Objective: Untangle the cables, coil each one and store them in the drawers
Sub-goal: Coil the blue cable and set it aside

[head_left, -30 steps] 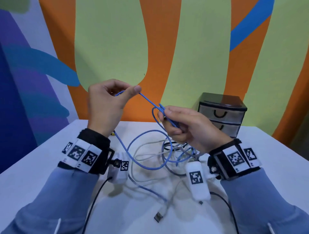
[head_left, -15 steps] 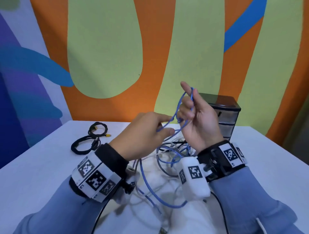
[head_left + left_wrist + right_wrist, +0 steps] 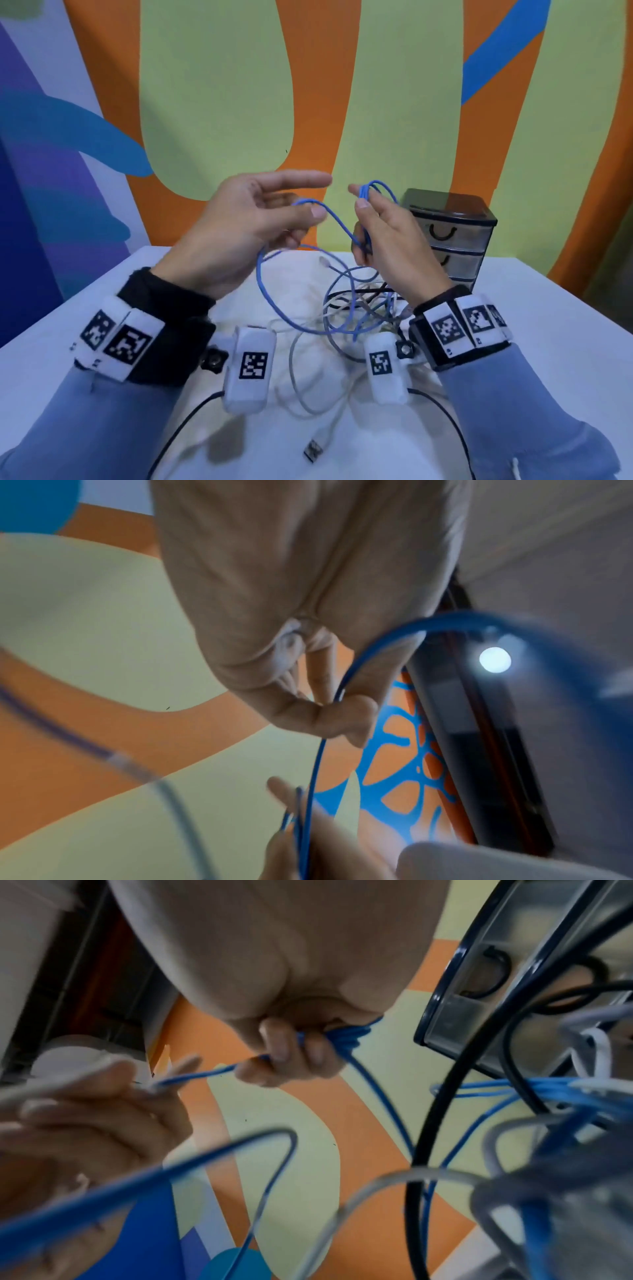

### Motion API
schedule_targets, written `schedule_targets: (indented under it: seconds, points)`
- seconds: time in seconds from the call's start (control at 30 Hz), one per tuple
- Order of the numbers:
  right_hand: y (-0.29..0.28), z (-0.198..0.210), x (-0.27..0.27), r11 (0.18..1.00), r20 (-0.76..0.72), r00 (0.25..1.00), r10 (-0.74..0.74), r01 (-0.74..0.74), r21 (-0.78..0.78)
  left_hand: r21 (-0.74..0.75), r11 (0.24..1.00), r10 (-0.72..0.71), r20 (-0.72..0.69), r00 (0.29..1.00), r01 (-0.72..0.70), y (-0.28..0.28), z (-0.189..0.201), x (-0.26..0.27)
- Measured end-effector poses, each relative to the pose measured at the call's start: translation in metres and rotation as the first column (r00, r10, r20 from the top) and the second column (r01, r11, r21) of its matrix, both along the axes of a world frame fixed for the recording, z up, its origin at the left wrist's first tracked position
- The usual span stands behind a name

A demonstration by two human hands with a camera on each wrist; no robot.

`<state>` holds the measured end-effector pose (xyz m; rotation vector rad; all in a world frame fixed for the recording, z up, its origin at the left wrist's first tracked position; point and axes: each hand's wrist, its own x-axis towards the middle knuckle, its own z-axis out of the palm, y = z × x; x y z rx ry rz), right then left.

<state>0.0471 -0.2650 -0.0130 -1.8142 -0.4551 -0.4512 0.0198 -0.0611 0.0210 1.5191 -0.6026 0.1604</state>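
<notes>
Nearest the camera, a USB plug (image 3: pixel 313 450) lies on the white worktop (image 3: pixel 51 349), on the end of a pale cable (image 3: pixel 294 370) that runs back into the tangle (image 3: pixel 359 308) of white, grey, black and blue leads under the raised wrists. Up above it, the left hand (image 3: pixel 236 233) has the blue cable (image 3: pixel 274 305) pinched between thumb and curled fingers, forefinger stretched out straight, so its grip is closed on the strand. The cable arcs across to the right hand (image 3: pixel 387 240), whose grip is wrapped round several blue loops, bunched in the curled fingers, and the rest hangs down into the tangle. Behind the right hand, at the worktop's far edge, stands the small drawer unit (image 3: pixel 452 240), its drawers shut, against the painted wall (image 3: pixel 219 85)
</notes>
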Motion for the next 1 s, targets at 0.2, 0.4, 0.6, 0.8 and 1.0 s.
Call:
schedule_targets:
  seconds: [0.2, 0.4, 0.6, 0.8, 1.0]
  points:
    - [-0.008, 0.003, -0.004, 0.979, -0.261, 0.944, 0.201, -0.204, 0.015, -0.273, 0.899, 0.356, -0.002, 0.934, -0.343, 0.034, -0.001, 0.031]
    - [-0.001, 0.009, -0.015, 0.843, -0.326, 0.778, 0.537, -0.476, 0.252, -0.154, 0.707, 0.702, 0.271, 0.658, -0.691, 0.041, -0.017, 0.049]
    - [-0.004, 0.009, -0.012, 0.534, -0.164, 0.610, 0.775, -0.494, 0.687, 0.302, 0.587, 0.603, 0.455, 0.655, -0.751, 0.026, -0.036, 0.054]
    - [-0.012, 0.012, -0.010, 0.315, 0.039, 0.563, 0.825, -0.517, 0.796, 0.522, 0.539, 0.426, 0.509, 0.748, -0.661, 0.001, -0.044, 0.049]
    - [-0.019, 0.013, 0.000, 0.200, 0.162, 0.728, 0.666, -0.384, 0.901, 0.690, 0.547, 0.192, 0.448, 0.873, -0.474, -0.014, -0.044, 0.035]
